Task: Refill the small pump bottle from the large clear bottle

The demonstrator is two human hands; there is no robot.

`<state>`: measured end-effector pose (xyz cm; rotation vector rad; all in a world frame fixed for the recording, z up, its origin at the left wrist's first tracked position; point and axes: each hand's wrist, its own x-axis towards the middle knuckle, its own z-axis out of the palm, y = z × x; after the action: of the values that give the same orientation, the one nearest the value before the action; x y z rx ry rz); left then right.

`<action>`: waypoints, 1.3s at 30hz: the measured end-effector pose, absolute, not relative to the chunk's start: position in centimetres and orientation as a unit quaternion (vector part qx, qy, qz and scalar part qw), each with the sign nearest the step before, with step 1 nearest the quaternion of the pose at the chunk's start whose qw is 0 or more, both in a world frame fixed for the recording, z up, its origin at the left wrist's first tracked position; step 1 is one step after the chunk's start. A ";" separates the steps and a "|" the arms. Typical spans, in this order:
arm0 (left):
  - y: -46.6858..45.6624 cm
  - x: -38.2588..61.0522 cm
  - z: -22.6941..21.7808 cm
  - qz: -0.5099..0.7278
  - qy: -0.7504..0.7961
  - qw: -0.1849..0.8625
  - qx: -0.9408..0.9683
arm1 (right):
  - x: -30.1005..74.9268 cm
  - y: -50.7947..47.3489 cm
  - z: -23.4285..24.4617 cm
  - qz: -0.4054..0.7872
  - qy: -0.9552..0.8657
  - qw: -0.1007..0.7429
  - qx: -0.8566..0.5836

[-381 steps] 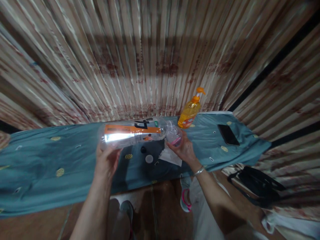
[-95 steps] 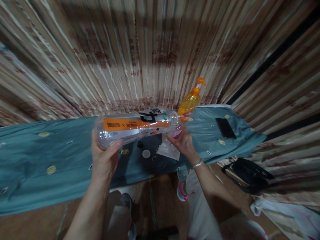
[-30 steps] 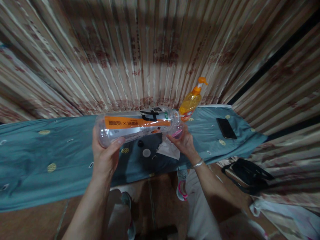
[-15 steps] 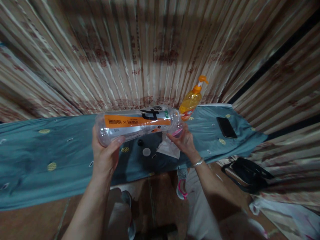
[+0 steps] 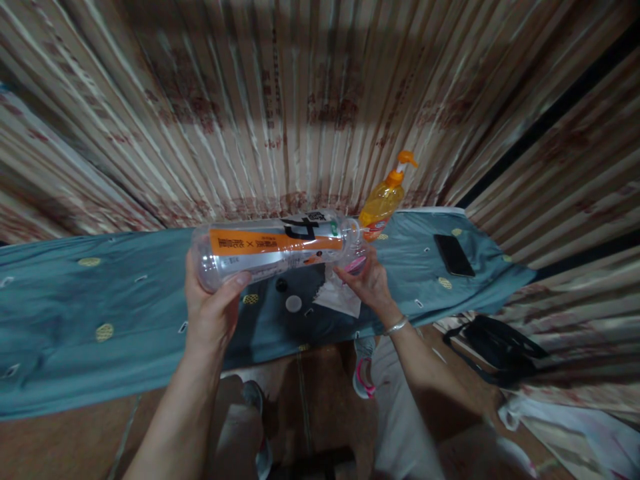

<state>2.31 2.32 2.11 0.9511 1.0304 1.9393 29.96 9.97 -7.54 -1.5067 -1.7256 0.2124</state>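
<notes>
Though illegible, print on orange label [image 5: 273,241] of bottle [image 5: 225,268]; left fingers [image 5: 239,280] clamped on base, right fingers [image 5: 343,271] clamped on pink-rimmed jar [image 5: 354,264].

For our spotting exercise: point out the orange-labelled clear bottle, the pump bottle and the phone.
orange-labelled clear bottle [image 5: 273,243]: head view, label middle.
pump bottle [image 5: 379,209]: head view, yellow body.
phone [image 5: 454,255]: head view, dark screen.

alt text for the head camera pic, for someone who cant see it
A person's left hand holds a clear bottle with an orange label sideways above a blue-green tablecloth, while the right hand holds a small clear container at its mouth. An orange soap dispenser and a dark phone sit on the tablecloth.
</notes>
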 end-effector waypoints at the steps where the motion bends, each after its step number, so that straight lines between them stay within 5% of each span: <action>1: 2.3 2.3 2.2 0.752 0.401 0.367 0.372 | 30.0 10.0 -7.6 0.084 -0.685 0.408 -0.598; 39: 2.4 2.6 2.5 0.765 0.388 0.370 0.358 | 29.9 9.9 -7.2 0.078 -0.683 0.406 -0.602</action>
<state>2.61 2.44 2.49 0.9186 0.9955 1.9619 29.89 9.87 -7.21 -1.5183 -1.7244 0.1961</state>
